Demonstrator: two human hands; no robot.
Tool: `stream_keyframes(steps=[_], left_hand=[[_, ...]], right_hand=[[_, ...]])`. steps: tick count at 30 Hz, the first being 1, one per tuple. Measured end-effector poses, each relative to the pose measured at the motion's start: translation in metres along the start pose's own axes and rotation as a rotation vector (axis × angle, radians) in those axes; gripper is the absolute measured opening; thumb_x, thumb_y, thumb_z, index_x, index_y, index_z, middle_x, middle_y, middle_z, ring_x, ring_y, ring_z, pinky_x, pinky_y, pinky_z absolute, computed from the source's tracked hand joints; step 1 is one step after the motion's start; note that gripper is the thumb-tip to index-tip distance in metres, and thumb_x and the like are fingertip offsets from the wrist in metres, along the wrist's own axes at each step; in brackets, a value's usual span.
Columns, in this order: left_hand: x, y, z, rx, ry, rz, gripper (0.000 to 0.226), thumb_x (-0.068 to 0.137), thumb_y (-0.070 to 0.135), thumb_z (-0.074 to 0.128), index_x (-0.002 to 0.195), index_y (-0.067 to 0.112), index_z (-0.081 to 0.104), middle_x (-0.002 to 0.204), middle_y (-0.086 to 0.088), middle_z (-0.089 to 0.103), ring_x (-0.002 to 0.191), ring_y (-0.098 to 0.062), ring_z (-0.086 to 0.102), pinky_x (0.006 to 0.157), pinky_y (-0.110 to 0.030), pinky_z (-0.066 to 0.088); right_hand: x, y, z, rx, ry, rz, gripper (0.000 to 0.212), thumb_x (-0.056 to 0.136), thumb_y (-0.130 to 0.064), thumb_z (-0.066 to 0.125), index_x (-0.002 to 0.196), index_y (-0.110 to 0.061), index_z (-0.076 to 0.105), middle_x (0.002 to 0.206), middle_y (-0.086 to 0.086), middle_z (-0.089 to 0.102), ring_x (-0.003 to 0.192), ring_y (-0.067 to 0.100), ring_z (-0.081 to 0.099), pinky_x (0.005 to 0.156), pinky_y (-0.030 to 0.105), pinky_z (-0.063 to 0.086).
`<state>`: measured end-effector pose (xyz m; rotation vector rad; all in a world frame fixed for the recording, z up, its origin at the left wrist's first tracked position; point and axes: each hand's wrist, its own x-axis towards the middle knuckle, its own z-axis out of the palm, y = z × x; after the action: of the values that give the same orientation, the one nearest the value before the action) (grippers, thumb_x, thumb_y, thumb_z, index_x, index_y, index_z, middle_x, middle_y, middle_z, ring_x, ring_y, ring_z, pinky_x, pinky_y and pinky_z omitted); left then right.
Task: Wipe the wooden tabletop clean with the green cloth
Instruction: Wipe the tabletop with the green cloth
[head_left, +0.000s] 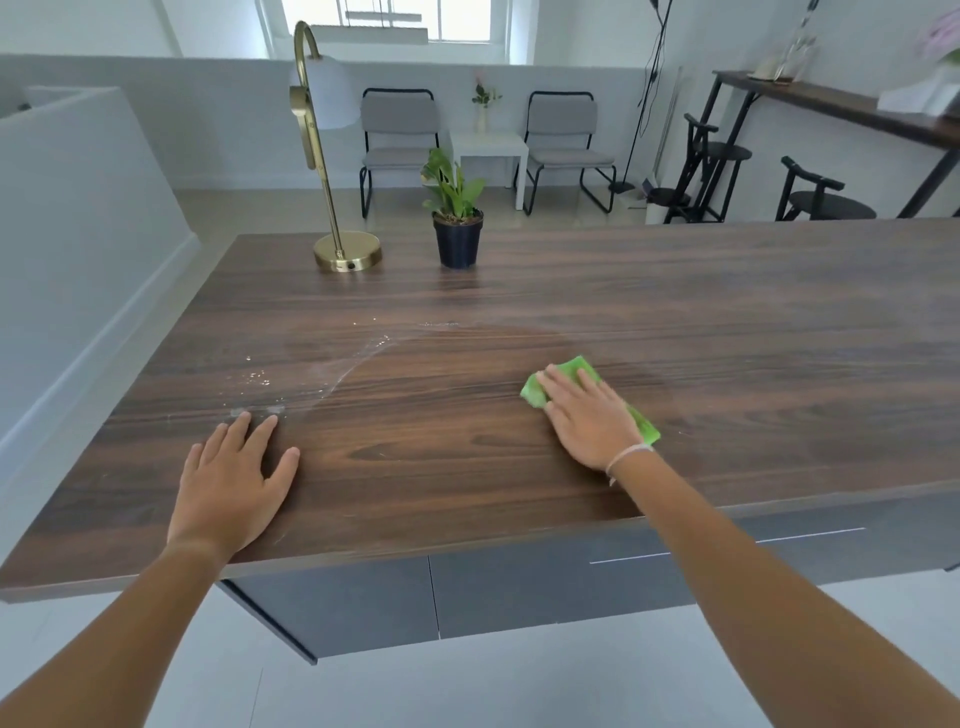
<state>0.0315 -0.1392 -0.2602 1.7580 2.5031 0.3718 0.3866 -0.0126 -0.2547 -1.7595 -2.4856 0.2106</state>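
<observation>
Here the green cloth (582, 383) lay flat on the wooden tabletop (675, 312), right of the middle and nearer the front edge than the back. The right hand (587, 418) pressed down on it, palm flat, fingers stretched out and close together, not curled around the fabric; cloth stuck out past the fingertips and beside the wrist. A thin pale band (626, 457) circled that wrist. Around the cloth the wood looked darker, a rounded damp-looking patch, its left border marked by a whitish streak (353, 358). Beyond that, toward the left edge, small white specks and droplets (257, 376) were scattered on the surface.

The left hand (234, 483) rested palm down near the front edge, toward the front left corner, fingers spread and extended, holding nothing, fingertips just short of the specks.

Near the back edge, left of centre, stood a brass lamp (347, 252) with a white shade, and just to its right a small potted plant (457, 234) in a dark pot. Both were well apart from the cloth. Dark drawer fronts (519, 582) showed under the front edge.
</observation>
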Motion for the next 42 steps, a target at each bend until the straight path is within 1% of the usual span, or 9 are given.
stream_keyframes(steps=[4, 9, 12, 19, 24, 28, 34, 37, 42], left_hand=[[-0.002, 0.001, -0.002, -0.002, -0.013, 0.006, 0.057, 0.093, 0.044, 0.038, 0.143, 0.019, 0.033, 0.154, -0.01, 0.027, 0.143, -0.029, 0.02, 0.117, -0.044, 0.013], [-0.001, 0.001, -0.002, -0.001, -0.004, 0.002, 0.056, 0.093, 0.043, 0.039, 0.143, 0.018, 0.034, 0.154, -0.011, 0.028, 0.143, -0.029, 0.021, 0.117, -0.045, 0.014], [-0.001, 0.003, -0.002, -0.012, 0.002, -0.004, 0.056, 0.092, 0.043, 0.041, 0.142, 0.018, 0.036, 0.153, -0.011, 0.03, 0.143, -0.029, 0.023, 0.117, -0.045, 0.015], [-0.004, 0.004, -0.006, -0.014, -0.013, -0.005, 0.056, 0.092, 0.042, 0.041, 0.142, 0.018, 0.035, 0.154, -0.011, 0.028, 0.143, -0.029, 0.021, 0.117, -0.045, 0.015], [-0.004, 0.004, -0.006, -0.014, -0.017, 0.002, 0.057, 0.093, 0.045, 0.038, 0.143, 0.019, 0.032, 0.155, -0.01, 0.027, 0.143, -0.028, 0.021, 0.118, -0.044, 0.014], [-0.003, 0.003, -0.005, -0.003, 0.0, 0.004, 0.057, 0.092, 0.045, 0.038, 0.143, 0.019, 0.033, 0.154, -0.009, 0.029, 0.143, -0.027, 0.022, 0.117, -0.044, 0.016], [-0.001, 0.0, -0.003, -0.014, 0.006, 0.004, 0.058, 0.091, 0.046, 0.038, 0.143, 0.021, 0.033, 0.154, -0.007, 0.028, 0.143, -0.025, 0.021, 0.118, -0.043, 0.015], [-0.001, 0.0, -0.003, -0.024, 0.006, 0.015, 0.059, 0.092, 0.048, 0.036, 0.144, 0.021, 0.031, 0.155, -0.007, 0.026, 0.144, -0.024, 0.02, 0.118, -0.043, 0.014], [-0.001, -0.001, -0.004, -0.041, 0.009, 0.017, 0.059, 0.091, 0.048, 0.035, 0.143, 0.021, 0.032, 0.155, -0.008, 0.027, 0.144, -0.025, 0.019, 0.119, -0.042, 0.012]], right_hand=[[-0.055, 0.012, 0.007, 0.039, 0.015, -0.144, 0.047, 0.099, -0.036, 0.028, 0.146, -0.038, 0.022, 0.155, -0.018, 0.018, 0.146, 0.014, 0.012, 0.116, 0.03, 0.007], [-0.024, 0.08, -0.015, -0.016, -0.004, 0.163, 0.048, 0.1, -0.033, 0.026, 0.147, -0.034, 0.019, 0.158, -0.011, 0.014, 0.146, 0.019, 0.012, 0.117, 0.038, 0.013], [0.008, 0.062, -0.016, 0.02, 0.013, 0.251, 0.049, 0.1, -0.032, 0.023, 0.148, -0.033, 0.016, 0.159, -0.011, 0.011, 0.147, 0.024, 0.01, 0.118, 0.038, 0.009], [-0.055, 0.014, 0.007, 0.025, 0.02, -0.135, 0.048, 0.099, -0.034, 0.028, 0.146, -0.037, 0.021, 0.156, -0.018, 0.018, 0.146, 0.015, 0.012, 0.116, 0.028, 0.006], [-0.024, 0.076, -0.01, -0.029, 0.02, 0.105, 0.048, 0.099, -0.032, 0.028, 0.147, -0.033, 0.021, 0.158, -0.011, 0.017, 0.146, 0.02, 0.014, 0.116, 0.038, 0.018], [0.049, 0.066, -0.015, 0.016, 0.0, 0.242, 0.049, 0.099, -0.03, 0.022, 0.148, -0.031, 0.017, 0.159, -0.009, 0.013, 0.146, 0.027, 0.013, 0.118, 0.04, 0.013], [0.076, -0.043, 0.009, 0.024, -0.04, -0.084, 0.049, 0.099, -0.031, 0.023, 0.148, -0.031, 0.017, 0.158, -0.011, 0.014, 0.146, 0.025, 0.012, 0.119, 0.037, 0.008], [0.036, -0.042, 0.014, 0.047, -0.019, -0.236, 0.047, 0.1, -0.033, 0.026, 0.147, -0.032, 0.023, 0.157, -0.011, 0.019, 0.146, 0.02, 0.013, 0.12, 0.034, 0.009], [0.039, 0.018, 0.003, 0.025, -0.03, -0.059, 0.048, 0.099, -0.033, 0.029, 0.146, -0.029, 0.024, 0.157, -0.007, 0.018, 0.146, 0.018, 0.014, 0.118, 0.039, 0.014]])
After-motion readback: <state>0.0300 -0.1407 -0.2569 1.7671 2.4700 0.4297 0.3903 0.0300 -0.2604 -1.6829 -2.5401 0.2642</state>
